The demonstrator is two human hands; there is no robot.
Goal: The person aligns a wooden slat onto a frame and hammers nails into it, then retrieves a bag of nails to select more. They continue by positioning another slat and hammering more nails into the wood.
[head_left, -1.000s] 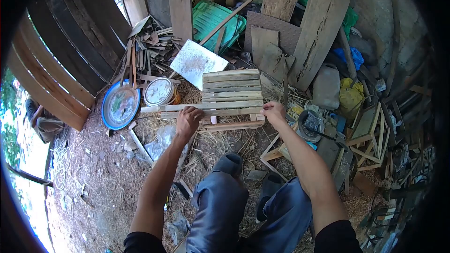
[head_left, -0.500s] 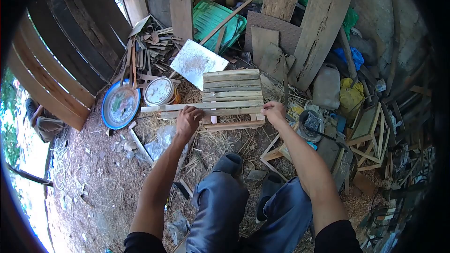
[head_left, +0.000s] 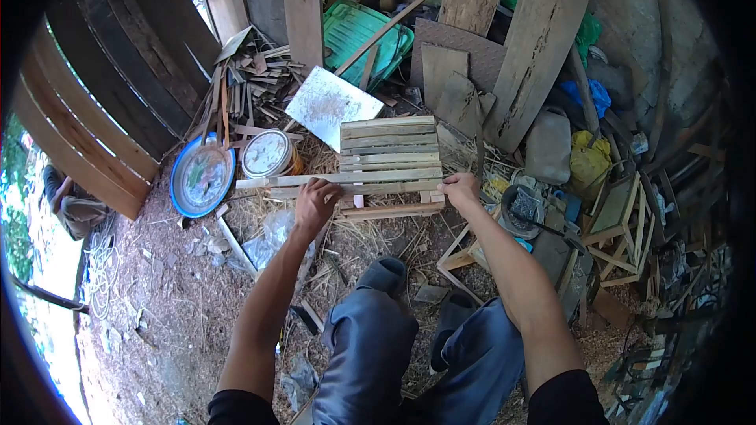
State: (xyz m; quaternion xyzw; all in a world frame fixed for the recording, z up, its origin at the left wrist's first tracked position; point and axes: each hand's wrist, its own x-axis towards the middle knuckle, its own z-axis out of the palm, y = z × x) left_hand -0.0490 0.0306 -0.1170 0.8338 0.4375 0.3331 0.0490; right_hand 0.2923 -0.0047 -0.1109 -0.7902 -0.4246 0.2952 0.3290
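A small wooden slatted frame (head_left: 391, 142) stands on the ground before me, its pale slats lying side by side with narrow gaps. Across its near part runs a long wooden slat (head_left: 283, 181), which sticks out well past the frame's left side. My left hand (head_left: 316, 201) is closed over this slat at the frame's left edge, fingers curled round it. At the slat's right end, my right hand (head_left: 461, 188) pinches it by the frame's corner; the fingertips partly hide the contact. Nearest me, a lower bar (head_left: 394, 211) of the frame shows below a wide gap.
Left of the frame are a lidded bucket (head_left: 268, 154) and a blue-rimmed basin (head_left: 202, 175). A white board (head_left: 331, 106) leans behind it, near a green crate (head_left: 366, 39). Wooden frames (head_left: 622, 236) and scrap crowd the right. A seated person (head_left: 75, 205) is at far left.
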